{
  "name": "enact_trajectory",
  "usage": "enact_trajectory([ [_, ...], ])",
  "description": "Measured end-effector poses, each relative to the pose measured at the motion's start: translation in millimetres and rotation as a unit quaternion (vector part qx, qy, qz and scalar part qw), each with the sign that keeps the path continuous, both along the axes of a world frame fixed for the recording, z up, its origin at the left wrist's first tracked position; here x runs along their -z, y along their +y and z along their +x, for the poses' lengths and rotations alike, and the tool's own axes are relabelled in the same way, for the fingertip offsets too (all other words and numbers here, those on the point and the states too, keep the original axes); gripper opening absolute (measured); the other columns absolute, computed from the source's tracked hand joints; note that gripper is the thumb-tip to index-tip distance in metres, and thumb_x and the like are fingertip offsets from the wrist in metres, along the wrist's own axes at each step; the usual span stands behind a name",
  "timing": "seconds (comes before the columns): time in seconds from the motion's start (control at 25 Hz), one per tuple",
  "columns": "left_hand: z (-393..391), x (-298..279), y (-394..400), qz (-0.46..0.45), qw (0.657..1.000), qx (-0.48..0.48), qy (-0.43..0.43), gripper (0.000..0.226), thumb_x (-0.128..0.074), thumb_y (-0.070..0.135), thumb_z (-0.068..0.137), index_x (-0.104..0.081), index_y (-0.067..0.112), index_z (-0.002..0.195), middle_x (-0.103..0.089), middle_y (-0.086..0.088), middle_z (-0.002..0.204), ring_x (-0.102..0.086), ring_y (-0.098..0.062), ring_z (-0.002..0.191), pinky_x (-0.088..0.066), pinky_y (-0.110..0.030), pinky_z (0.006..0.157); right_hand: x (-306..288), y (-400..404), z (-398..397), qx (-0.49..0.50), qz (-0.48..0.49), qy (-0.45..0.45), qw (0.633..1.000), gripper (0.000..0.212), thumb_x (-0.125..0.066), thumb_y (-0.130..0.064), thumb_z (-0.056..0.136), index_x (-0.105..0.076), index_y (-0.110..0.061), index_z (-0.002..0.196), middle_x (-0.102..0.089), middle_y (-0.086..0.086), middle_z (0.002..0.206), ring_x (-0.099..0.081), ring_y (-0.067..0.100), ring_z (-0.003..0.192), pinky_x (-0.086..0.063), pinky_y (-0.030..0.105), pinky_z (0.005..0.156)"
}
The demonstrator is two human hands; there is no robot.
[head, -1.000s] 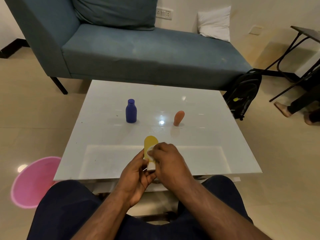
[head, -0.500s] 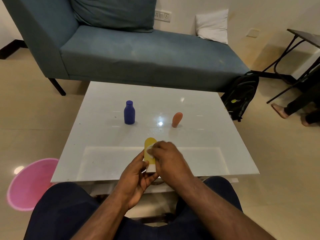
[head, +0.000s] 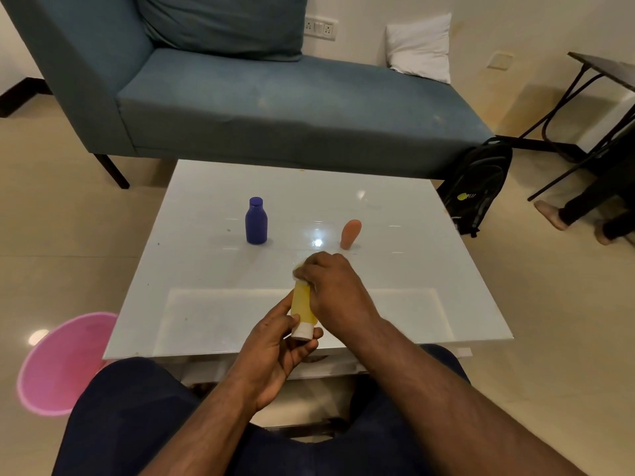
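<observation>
The yellow tube [head: 303,305] is held over the near edge of the white tabletop [head: 206,269] (its white cap [head: 302,333] toward the person). The left hand [head: 275,352] pinches the capped end and the right hand [head: 335,290] curls round the far end. Beyond the tube stand a blue bottle [head: 256,221], leftward, and an orange tube [head: 349,233], rightward.

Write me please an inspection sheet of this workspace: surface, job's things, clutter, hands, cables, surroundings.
Surface: white glossy table, with light glare mid-table.
Job's things: yellow tube, its white cap toward the person, held above the table's near edge.
Clutter: blue bottle and orange tube, both standing, apart, mid-table.
Hands: left hand holds the yellow tube at its cap end; right hand grips its far end.
Cables: nothing seen.
Surroundings: sofa with pillow behind the table; backpack on the floor; pink bin at left; another person's feet at right.
</observation>
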State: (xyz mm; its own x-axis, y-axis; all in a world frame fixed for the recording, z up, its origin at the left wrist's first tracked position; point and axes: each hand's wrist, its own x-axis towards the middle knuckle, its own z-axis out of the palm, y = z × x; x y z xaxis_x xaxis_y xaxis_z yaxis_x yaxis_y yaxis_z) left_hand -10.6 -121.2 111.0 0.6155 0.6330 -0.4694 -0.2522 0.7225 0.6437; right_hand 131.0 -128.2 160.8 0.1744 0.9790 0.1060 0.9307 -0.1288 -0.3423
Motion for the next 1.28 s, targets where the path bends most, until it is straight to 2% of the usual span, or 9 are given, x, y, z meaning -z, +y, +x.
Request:
enact_trajectory([
  [0.12,0,-3,1,0.023,1.0,0.006,0.0,0.035,-0.048,0.02,0.104,-0.063,0.02,0.135,-0.07,-0.013,0.124,-0.069,-0.026,0.099,-0.059,-0.038,0.082,7,-17,-16,-0.064,0.008,-0.028,0.998,0.039,-0.066,-0.005,0.079,-0.065,-0.015,0.117,-0.06,0.003,0.117,-0.047,0.022,0.105,-0.042,0.03,0.086],
  [0.2,0,-2,1,0.026,1.0,0.0,0.001,0.035,-0.049,0.02,0.104,-0.063,0.02,0.135,-0.07,-0.011,0.123,-0.07,-0.025,0.098,-0.059,-0.038,0.083,8,-25,-14,-0.077,0.004,-0.022,0.997,0.039,-0.067,-0.006,0.08,-0.065,-0.016,0.118,-0.06,0.003,0.119,-0.047,0.022,0.107,-0.041,0.031,0.089],
  [0.4,0,0,0,-0.012,1.0,-0.017,-0.005,0.036,-0.048,0.013,0.103,-0.062,0.021,0.136,-0.069,-0.02,0.124,-0.072,-0.03,0.092,-0.063,-0.034,0.073,6,-3,4,0.039,0.004,0.043,0.998,0.036,-0.063,-0.015,0.087,-0.061,-0.018,0.123,-0.058,0.001,0.123,-0.049,0.02,0.111,-0.043,0.034,0.096],
  [0.56,-2,-1,1,0.013,1.0,-0.02,0.003,0.035,-0.047,0.02,0.104,-0.064,0.021,0.135,-0.071,-0.013,0.123,-0.07,-0.028,0.102,-0.061,-0.038,0.082,9,-24,-16,-0.027,0.005,0.023,0.999,0.041,-0.066,-0.008,0.083,-0.062,-0.019,0.122,-0.057,0.001,0.122,-0.047,0.021,0.11,-0.045,0.033,0.092],
  [0.76,-1,0,1,-0.015,1.0,-0.022,-0.012,0.038,-0.043,0.012,0.105,-0.058,0.021,0.139,-0.068,-0.02,0.127,-0.073,-0.032,0.099,-0.063,-0.036,0.076,12,-6,1,0.064,0.014,0.078,0.995,0.033,-0.062,-0.015,0.088,-0.063,-0.018,0.121,-0.058,0.002,0.119,-0.051,0.02,0.109,-0.044,0.033,0.095],
  [0.96,-3,0,2,-0.01,0.999,-0.028,-0.017,0.04,-0.039,0.012,0.106,-0.058,0.023,0.139,-0.07,-0.015,0.127,-0.071,-0.029,0.109,-0.062,-0.037,0.081,15,-33,-24,-0.001,0.021,0.066,0.998,0.034,-0.061,-0.011,0.086,-0.064,-0.018,0.119,-0.059,0.001,0.118,-0.05,0.02,0.107,-0.045,0.03,0.093],
  [1.04,-2,2,4,-0.016,0.999,-0.027,-0.021,0.042,-0.039,0.01,0.105,-0.057,0.022,0.141,-0.069,-0.016,0.129,-0.071,-0.03,0.111,-0.062,-0.037,0.081,18,-26,-15,0.026,0.034,0.094,0.995,0.03,-0.059,-0.011,0.087,-0.066,-0.017,0.116,-0.059,0.001,0.114,-0.052,0.019,0.105,-0.047,0.033,0.092],
  [1.16,-1,2,4,-0.022,0.999,-0.028,-0.026,0.043,-0.04,0.009,0.104,-0.055,0.022,0.142,-0.07,-0.018,0.126,-0.072,-0.03,0.108,-0.062,-0.037,0.08,19,-21,-13,0.067,0.032,0.115,0.991,0.03,-0.059,-0.011,0.088,-0.065,-0.018,0.117,-0.058,-0.001,0.113,-0.053,0.017,0.104,-0.048,0.033,0.092],
  [1.28,-2,-3,3,-0.021,0.999,-0.034,-0.031,0.039,-0.042,0.015,0.105,-0.058,0.021,0.14,-0.071,-0.019,0.12,-0.072,-0.029,0.103,-0.062,-0.037,0.079,19,-34,-27,0.009,0.027,0.083,0.996,0.033,-0.06,-0.009,0.085,-0.065,-0.018,0.116,-0.059,0.001,0.113,-0.051,0.019,0.104,-0.048,0.033,0.09],
])
